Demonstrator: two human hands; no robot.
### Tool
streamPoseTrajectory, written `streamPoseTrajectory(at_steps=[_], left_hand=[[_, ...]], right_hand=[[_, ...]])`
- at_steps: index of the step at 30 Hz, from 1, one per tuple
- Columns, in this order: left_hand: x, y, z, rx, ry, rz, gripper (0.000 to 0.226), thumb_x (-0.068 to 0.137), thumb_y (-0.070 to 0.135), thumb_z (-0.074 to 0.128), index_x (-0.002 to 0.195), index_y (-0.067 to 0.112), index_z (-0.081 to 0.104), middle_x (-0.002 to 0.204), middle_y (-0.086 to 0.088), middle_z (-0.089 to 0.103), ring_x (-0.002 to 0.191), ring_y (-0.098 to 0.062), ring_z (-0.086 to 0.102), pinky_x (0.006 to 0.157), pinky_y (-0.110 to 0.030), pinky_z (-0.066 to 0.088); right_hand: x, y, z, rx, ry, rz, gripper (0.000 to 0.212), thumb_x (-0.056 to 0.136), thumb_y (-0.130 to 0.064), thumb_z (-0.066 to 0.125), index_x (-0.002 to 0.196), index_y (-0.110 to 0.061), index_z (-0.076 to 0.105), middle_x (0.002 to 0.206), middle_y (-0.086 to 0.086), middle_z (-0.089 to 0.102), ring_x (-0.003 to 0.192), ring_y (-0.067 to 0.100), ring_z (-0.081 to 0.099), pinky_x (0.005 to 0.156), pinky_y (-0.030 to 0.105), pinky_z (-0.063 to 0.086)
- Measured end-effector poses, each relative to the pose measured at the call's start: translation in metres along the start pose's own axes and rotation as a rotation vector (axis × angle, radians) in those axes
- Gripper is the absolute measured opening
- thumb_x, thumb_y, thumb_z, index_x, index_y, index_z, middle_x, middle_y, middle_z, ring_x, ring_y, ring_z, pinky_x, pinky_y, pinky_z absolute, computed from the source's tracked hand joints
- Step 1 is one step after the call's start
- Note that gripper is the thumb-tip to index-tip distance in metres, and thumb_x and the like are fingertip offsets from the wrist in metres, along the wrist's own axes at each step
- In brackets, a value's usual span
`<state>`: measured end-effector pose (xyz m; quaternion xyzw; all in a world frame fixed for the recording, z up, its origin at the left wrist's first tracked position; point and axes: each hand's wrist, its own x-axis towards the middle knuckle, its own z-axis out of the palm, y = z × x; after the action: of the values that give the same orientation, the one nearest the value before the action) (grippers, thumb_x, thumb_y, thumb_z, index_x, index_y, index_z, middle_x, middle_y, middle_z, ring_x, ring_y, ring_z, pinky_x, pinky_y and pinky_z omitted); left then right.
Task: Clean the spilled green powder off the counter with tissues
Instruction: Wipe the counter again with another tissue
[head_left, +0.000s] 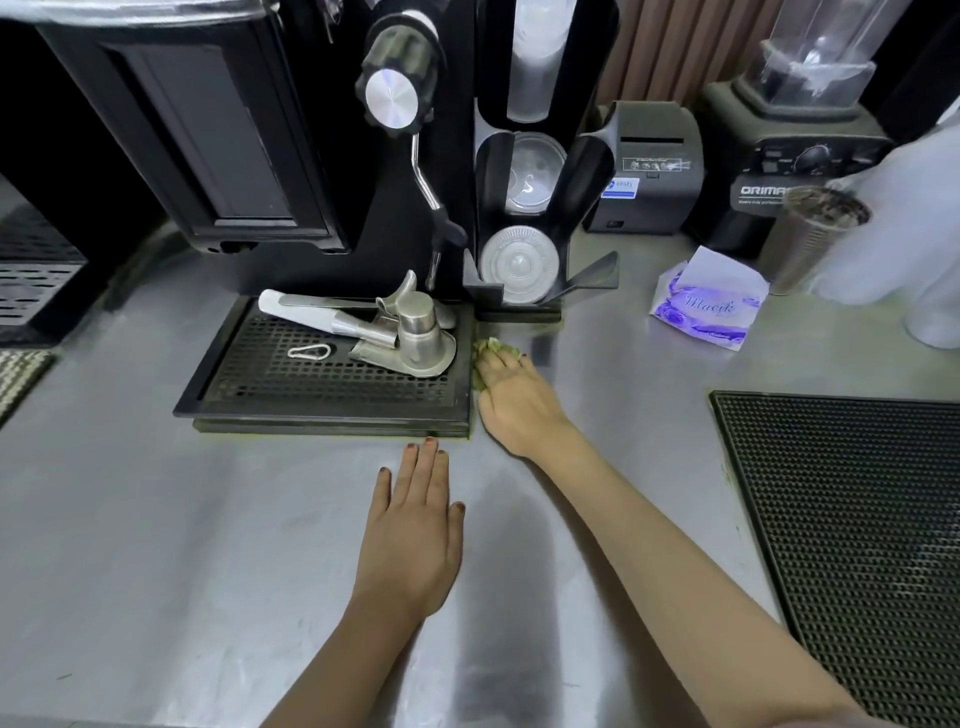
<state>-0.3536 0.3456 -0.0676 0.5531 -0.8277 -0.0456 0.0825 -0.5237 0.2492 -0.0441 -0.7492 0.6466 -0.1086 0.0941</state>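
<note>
Right hand (511, 395) presses green-stained tissue (487, 346) flat on counter (156, 519), beside tray (332, 415). Left hand (413, 530) lies flat, fingers straight, holding nothing.

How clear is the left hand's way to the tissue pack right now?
Probably not clear: the left hand lies flat on the counter, and the right forearm stretches across the line to the tissue pack. Reaching over may work.
</note>
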Motion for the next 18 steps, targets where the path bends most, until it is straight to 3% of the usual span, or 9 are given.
streamPoseTrajectory(at_steps=[3,7,10,13,18], left_hand=[[0.000,0.001,-0.001,-0.018,-0.011,-0.004,0.060,0.091,0.037,0.014,0.141,0.006,0.029,0.150,-0.005,0.022,0.139,-0.019,0.010,0.110,-0.034,0.003],[0.000,0.003,-0.006,-0.066,-0.063,-0.015,0.071,0.084,0.043,-0.005,0.146,0.013,0.007,0.153,0.002,-0.004,0.138,-0.013,-0.014,0.114,-0.033,-0.009],[0.000,0.004,-0.010,-0.061,-0.092,-0.025,0.073,0.080,0.043,-0.011,0.146,0.014,0.001,0.153,0.003,-0.010,0.136,-0.011,-0.020,0.113,-0.033,-0.011],[0.000,0.004,-0.012,-0.051,-0.113,-0.030,0.074,0.077,0.044,-0.015,0.146,0.016,-0.006,0.147,0.006,-0.021,0.134,-0.010,-0.024,0.112,-0.033,-0.013],[0.000,0.005,-0.012,-0.067,-0.098,-0.027,0.074,0.079,0.044,-0.013,0.146,0.015,-0.001,0.152,0.004,-0.014,0.136,-0.012,-0.022,0.113,-0.034,-0.012]], right_hand=[[-0.008,0.004,0.002,-0.058,-0.020,-0.015,0.049,0.095,-0.023,0.027,0.142,-0.008,0.029,0.151,0.008,0.029,0.140,0.021,0.021,0.117,0.040,0.008],[-0.007,0.005,-0.004,0.121,0.010,0.015,0.046,0.096,-0.016,0.033,0.141,-0.005,0.031,0.150,0.012,0.030,0.138,0.023,0.027,0.116,0.036,0.009],[-0.015,0.005,-0.001,0.018,0.057,0.007,0.041,0.096,-0.019,0.034,0.133,-0.004,0.043,0.145,0.011,0.039,0.134,0.021,0.035,0.115,0.037,0.013],[-0.015,0.001,0.005,-0.048,0.081,0.020,0.045,0.096,-0.024,0.031,0.136,-0.004,0.040,0.144,0.011,0.040,0.137,0.021,0.031,0.115,0.039,0.016],[0.021,0.002,0.005,-0.079,0.043,0.017,0.047,0.097,-0.022,0.028,0.139,-0.002,0.032,0.149,0.012,0.031,0.141,0.020,0.020,0.112,0.038,0.020]])
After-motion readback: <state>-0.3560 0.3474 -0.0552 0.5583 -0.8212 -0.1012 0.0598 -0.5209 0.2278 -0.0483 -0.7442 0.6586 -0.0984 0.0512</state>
